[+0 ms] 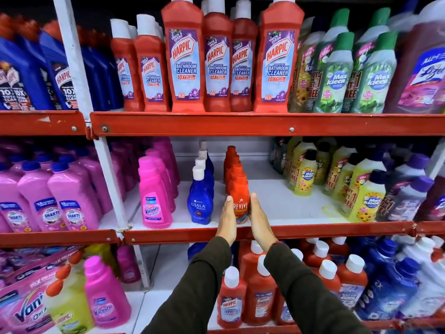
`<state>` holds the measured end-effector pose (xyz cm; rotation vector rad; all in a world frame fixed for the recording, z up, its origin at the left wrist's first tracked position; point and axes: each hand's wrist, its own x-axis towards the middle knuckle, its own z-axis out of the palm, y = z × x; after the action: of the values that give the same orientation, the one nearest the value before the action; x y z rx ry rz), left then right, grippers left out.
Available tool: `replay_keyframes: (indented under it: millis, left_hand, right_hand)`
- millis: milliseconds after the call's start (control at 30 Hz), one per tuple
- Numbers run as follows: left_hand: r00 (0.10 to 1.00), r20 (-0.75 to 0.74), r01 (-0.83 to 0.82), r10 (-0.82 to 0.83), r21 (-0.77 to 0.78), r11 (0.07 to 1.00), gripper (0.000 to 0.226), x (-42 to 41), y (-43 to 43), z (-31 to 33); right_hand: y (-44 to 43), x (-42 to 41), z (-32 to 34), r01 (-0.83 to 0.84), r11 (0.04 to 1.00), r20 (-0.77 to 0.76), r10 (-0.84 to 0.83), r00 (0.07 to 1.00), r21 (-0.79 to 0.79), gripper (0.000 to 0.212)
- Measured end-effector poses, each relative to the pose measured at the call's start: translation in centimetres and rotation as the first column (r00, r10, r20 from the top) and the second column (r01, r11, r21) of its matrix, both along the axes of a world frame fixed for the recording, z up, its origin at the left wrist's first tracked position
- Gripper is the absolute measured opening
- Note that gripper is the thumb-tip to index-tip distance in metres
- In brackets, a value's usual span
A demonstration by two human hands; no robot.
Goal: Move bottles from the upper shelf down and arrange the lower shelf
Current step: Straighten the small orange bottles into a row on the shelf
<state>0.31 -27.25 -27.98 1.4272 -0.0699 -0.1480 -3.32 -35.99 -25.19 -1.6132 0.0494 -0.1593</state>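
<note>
Front orange bottle (240, 203) at the lip of the middle shelf (265, 231), heading a single-file row of like bottles (232, 165). Pressed between flat palms: left hand (227, 219) and right hand (258, 219), fingers straight, not curled round. Likely hazards: a nudge toppling the row behind, or a slide off the edge. Blue bottles (201, 196) just beside. Rear of row hidden; contact behind the bottle unclear; upper red bottles (185, 56) cropped at top.

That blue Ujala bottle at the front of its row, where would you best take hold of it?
Take the blue bottle around its wide lower body, coming straight in from the shelf's open front. It stands upright, and its neck narrows under the white cap.
</note>
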Motion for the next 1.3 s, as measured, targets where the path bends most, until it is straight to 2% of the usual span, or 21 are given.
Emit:
replay_keyframes:
  millis: [167, 300, 433, 500, 567, 600, 633, 700, 733, 833, 900, 933, 1000, 1067, 1200, 1300]
  left_hand:
    - [1.0, 0.009, 0.01, -0.01, 0.016, 1.0, 0.133, -0.5, 0.2, 0.3]
    - [1.0, 0.007, 0.03, -0.031, 0.026, 0.999, 0.145, -0.2, 0.2, -0.1]
    - [1.0, 0.017, 0.021, -0.022, 0.052, 0.998, 0.14, -1.6, 0.2, 1.0]
    - [0.994, 0.112, -0.024, 0.015, 0.075, 0.997, 0.112, -3.5, 0.5, 2.0]
    - [0.961, 0.258, -0.126, 0.101, 0.08, 0.989, 0.063, -5.0, 1.2, 2.0]
    - [0.93, 0.328, -0.196, 0.164, 0.067, 0.978, 0.049, -5.5, 1.6, 1.7]
    - [0.893, 0.381, -0.278, 0.241, 0.044, 0.96, 0.044, -5.8, 2.2, 1.4]
    - [0.811, 0.44, -0.425, 0.385, -0.008, 0.905, 0.05, -5.9, 3.5, 0.9]
    - [0.779, 0.447, -0.478, 0.439, -0.03, 0.878, 0.054, -5.7, 4.2, 0.9]
    - [0.78, 0.373, -0.521, 0.502, -0.056, 0.852, 0.05, -4.9, 6.5, 2.0]
    - [0.837, 0.272, -0.481, 0.474, -0.047, 0.876, 0.052, -4.0, 8.2, 2.9]
    - [0.876, 0.207, -0.435, 0.435, -0.049, 0.899, 0.057, -3.4, 8.8, 3.2]
    - [0.944, 0.07, -0.315, 0.322, -0.097, 0.944, 0.083, -1.9, 10.1, 3.2]
    - [0.976, 0.005, -0.217, 0.219, -0.122, 0.969, 0.112, 0.0, 10.9, 2.0]
    - [0.983, 0.018, -0.181, 0.183, -0.103, 0.978, 0.106, 0.5, 11.3, 1.3]
    - [0.985, 0.033, -0.162, 0.167, -0.122, 0.979, 0.122, 0.6, 11.5, 0.4]
  right_hand:
    - [0.1, -0.1, 0.1, 0.015, 1.0, 0.011, -0.015, 1.0, -0.012, 0.076]
    - [0.0, -0.1, 0.1, -0.003, 0.999, 0.011, 0.003, 1.0, -0.034, 0.089]
    - [0.1, -0.8, 0.9, 0.007, 1.0, 0.04, -0.006, 0.999, -0.022, 0.089]
    - [0.6, -1.7, 1.2, 0.103, 0.995, 0.109, -0.1, 0.989, -0.019, 0.072]
    - [1.3, -2.5, 0.7, 0.226, 0.974, 0.231, -0.218, 0.948, -0.01, 0.061]
    - [1.7, -2.7, 0.3, 0.267, 0.964, 0.279, -0.256, 0.925, -0.001, 0.057]
    - [2.3, -2.9, -0.1, 0.282, 0.959, 0.31, -0.271, 0.911, 0.011, 0.051]
    - [3.9, -3.4, -0.5, 0.238, 0.971, 0.34, -0.234, 0.911, 0.028, 0.036]
    - [4.9, -3.5, -0.6, 0.193, 0.981, 0.327, -0.194, 0.925, 0.034, 0.036]
    - [7.8, -3.1, -0.7, 0.047, 0.996, 0.219, -0.062, 0.974, 0.074, 0.063]
    - [9.3, -2.3, -0.5, -0.003, 0.991, 0.109, -0.012, 0.994, 0.133, 0.071]
    - [9.6, -1.9, -0.4, -0.029, 0.987, 0.078, 0.017, 0.997, 0.157, 0.066]
    - [10.2, -1.6, 0.3, -0.072, 0.979, 0.066, 0.06, 0.996, 0.189, 0.051]
    - [10.6, -1.6, 0.8, -0.095, 0.973, 0.059, 0.085, 0.995, 0.211, 0.046]
    - [10.5, -1.3, 1.0, -0.094, 0.974, 0.051, 0.085, 0.995, 0.208, 0.044]
    - [10.6, -1.5, 1.2, -0.07, 0.977, 0.037, 0.064, 0.997, 0.202, 0.039]
